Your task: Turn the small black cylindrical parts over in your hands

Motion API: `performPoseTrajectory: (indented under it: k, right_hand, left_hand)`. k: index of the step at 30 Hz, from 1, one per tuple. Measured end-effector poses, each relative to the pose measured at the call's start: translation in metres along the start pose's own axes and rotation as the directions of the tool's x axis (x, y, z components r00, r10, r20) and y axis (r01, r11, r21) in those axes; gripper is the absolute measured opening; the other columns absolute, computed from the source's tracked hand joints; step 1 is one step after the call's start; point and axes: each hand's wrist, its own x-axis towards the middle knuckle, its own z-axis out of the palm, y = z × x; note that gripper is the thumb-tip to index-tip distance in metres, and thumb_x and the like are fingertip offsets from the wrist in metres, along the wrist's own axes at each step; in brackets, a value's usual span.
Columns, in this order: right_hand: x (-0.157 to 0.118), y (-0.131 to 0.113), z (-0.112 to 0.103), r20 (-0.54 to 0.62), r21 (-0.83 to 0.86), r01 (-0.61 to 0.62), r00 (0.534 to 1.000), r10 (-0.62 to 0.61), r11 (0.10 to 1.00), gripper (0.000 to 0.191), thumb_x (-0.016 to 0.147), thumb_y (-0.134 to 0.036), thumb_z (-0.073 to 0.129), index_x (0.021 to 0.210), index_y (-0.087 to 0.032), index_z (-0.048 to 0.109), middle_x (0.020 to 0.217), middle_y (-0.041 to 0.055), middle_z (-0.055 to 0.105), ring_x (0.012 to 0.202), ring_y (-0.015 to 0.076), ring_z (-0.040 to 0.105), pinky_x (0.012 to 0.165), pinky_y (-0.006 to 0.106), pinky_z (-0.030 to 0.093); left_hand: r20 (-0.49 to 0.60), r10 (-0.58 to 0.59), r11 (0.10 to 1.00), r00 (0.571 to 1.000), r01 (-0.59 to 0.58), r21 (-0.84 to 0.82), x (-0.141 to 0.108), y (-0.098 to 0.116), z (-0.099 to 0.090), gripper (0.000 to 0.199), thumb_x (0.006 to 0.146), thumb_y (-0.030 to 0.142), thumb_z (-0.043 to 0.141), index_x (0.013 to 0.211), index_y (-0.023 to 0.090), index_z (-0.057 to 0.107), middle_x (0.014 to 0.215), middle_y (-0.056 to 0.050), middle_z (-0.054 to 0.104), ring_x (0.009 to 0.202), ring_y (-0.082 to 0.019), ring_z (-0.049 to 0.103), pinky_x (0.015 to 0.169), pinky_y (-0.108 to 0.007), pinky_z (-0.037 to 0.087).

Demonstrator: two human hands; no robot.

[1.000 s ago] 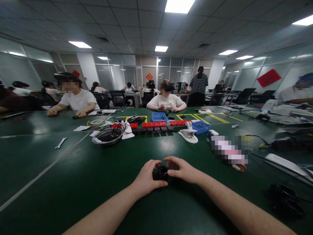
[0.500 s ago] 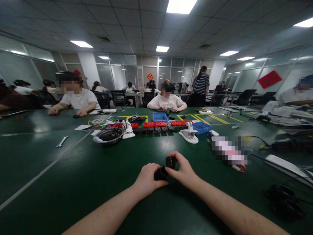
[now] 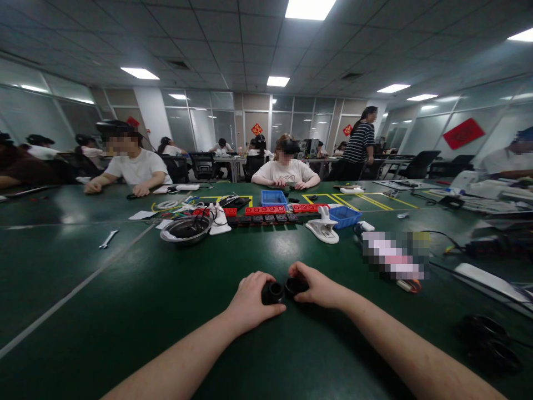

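My left hand (image 3: 252,300) is wrapped round a black cylindrical part (image 3: 272,293), whose round opening shows between thumb and fingers. Close to its right, my right hand (image 3: 316,286) grips a second black part (image 3: 295,286) with a curved rim, thumb below and fingers above. A narrow gap separates the two parts. Both are just above or on the green tabletop (image 3: 233,355); the exact contact cannot be made out. The fingers partly cover each part.
Ahead lie a metal bowl (image 3: 185,230), red and black strips (image 3: 265,210), a white clip stand (image 3: 323,229) and blue trays (image 3: 343,216). A wrench (image 3: 109,239) lies left, black round objects (image 3: 493,344) right. Other people sit across the table.
My right hand has lowered its black part from above the left one to beside it. The left part's opening now shows. In the background, a standing person in stripes has moved right.
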Motion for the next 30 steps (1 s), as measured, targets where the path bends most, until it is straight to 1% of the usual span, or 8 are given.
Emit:
performPoseTrajectory:
  k: [3, 7, 11, 15, 18, 23, 27, 30]
  right_hand:
    - [-0.004, -0.002, -0.005, 0.046, -0.134, 0.001, 0.999, 0.005, 0.991, 0.049, 0.052, -0.010, 0.065, 0.095, -0.018, 0.045, 0.091, 0.0013, 0.052, 0.081, 0.0158, 0.050, 0.070, 0.027, 0.040]
    - [-0.006, -0.005, -0.009, 0.080, -0.234, 0.015, 0.997, 0.004, 0.972, 0.057, 0.052, -0.017, 0.068, 0.104, -0.020, 0.047, 0.097, 0.0035, 0.051, 0.088, 0.0187, 0.049, 0.076, 0.030, 0.039]
    - [-0.006, -0.007, -0.010, 0.145, -0.300, 0.069, 0.989, -0.026, 0.951, 0.049, 0.054, -0.022, 0.068, 0.100, -0.020, 0.053, 0.095, 0.0035, 0.052, 0.087, 0.0192, 0.049, 0.076, 0.030, 0.039]
    - [-0.008, -0.008, -0.009, 0.171, -0.320, 0.096, 0.984, -0.042, 0.942, 0.046, 0.054, -0.021, 0.067, 0.097, -0.021, 0.053, 0.093, 0.0026, 0.052, 0.086, 0.0187, 0.049, 0.075, 0.029, 0.039]
    - [-0.010, -0.008, -0.009, 0.183, -0.321, 0.101, 0.982, -0.042, 0.942, 0.046, 0.054, -0.021, 0.067, 0.098, -0.021, 0.053, 0.094, 0.0027, 0.051, 0.086, 0.0187, 0.049, 0.076, 0.030, 0.038]
    - [-0.012, -0.011, -0.007, 0.202, -0.326, 0.099, 0.979, -0.033, 0.940, 0.046, 0.055, -0.022, 0.066, 0.098, -0.022, 0.052, 0.096, 0.0029, 0.050, 0.086, 0.0187, 0.049, 0.074, 0.029, 0.039]
    - [-0.013, -0.015, -0.004, 0.197, -0.344, 0.086, 0.980, -0.017, 0.935, 0.044, 0.055, -0.023, 0.066, 0.097, -0.021, 0.053, 0.095, 0.0034, 0.050, 0.085, 0.0190, 0.049, 0.074, 0.030, 0.039]
    - [-0.013, -0.017, -0.004, 0.191, -0.354, 0.075, 0.981, -0.007, 0.932, 0.044, 0.056, -0.024, 0.066, 0.097, -0.021, 0.053, 0.095, 0.0036, 0.051, 0.087, 0.0198, 0.049, 0.076, 0.031, 0.038]
  left_hand:
    - [0.034, 0.013, 1.000, 0.999, -0.012, -0.023, 0.000, -0.001, -0.001, 0.035, 0.060, 0.042, 0.063, 0.086, 0.021, 0.054, 0.086, -0.001, 0.054, 0.084, -0.021, 0.048, 0.074, -0.032, 0.036]
    - [0.074, -0.047, 0.998, 0.996, 0.049, -0.026, 0.000, 0.000, -0.001, 0.035, 0.060, 0.043, 0.063, 0.084, 0.020, 0.054, 0.085, -0.001, 0.052, 0.082, -0.019, 0.049, 0.069, -0.028, 0.038]
    - [0.167, -0.074, 0.997, 0.983, 0.074, 0.006, -0.004, 0.010, -0.007, 0.038, 0.056, 0.042, 0.065, 0.085, 0.019, 0.054, 0.085, -0.001, 0.052, 0.080, -0.018, 0.050, 0.066, -0.026, 0.039]
    - [0.302, -0.059, 0.997, 0.951, 0.039, 0.072, -0.016, 0.021, -0.025, 0.041, 0.053, 0.042, 0.067, 0.086, 0.021, 0.055, 0.088, -0.001, 0.053, 0.083, -0.019, 0.051, 0.067, -0.026, 0.040]
    - [0.353, -0.087, 0.982, 0.931, 0.021, 0.188, -0.032, 0.018, -0.047, 0.041, 0.053, 0.042, 0.067, 0.088, 0.025, 0.055, 0.090, 0.000, 0.055, 0.085, -0.020, 0.051, 0.070, -0.028, 0.040]
    - [0.322, -0.268, 0.908, 0.908, 0.127, 0.399, -0.063, -0.013, -0.092, 0.041, 0.053, 0.042, 0.066, 0.089, 0.026, 0.055, 0.092, 0.000, 0.057, 0.086, -0.021, 0.053, 0.071, -0.030, 0.041]
    - [0.199, -0.400, 0.804, 0.895, 0.239, 0.544, -0.085, -0.050, -0.126, 0.037, 0.055, 0.041, 0.063, 0.086, 0.023, 0.057, 0.088, -0.003, 0.060, 0.082, -0.022, 0.055, 0.068, -0.031, 0.041]
    - [0.128, -0.490, 0.740, 0.862, 0.334, 0.585, -0.103, -0.081, -0.150, 0.037, 0.056, 0.045, 0.060, 0.084, 0.021, 0.058, 0.086, -0.005, 0.061, 0.079, -0.024, 0.056, 0.064, -0.030, 0.041]
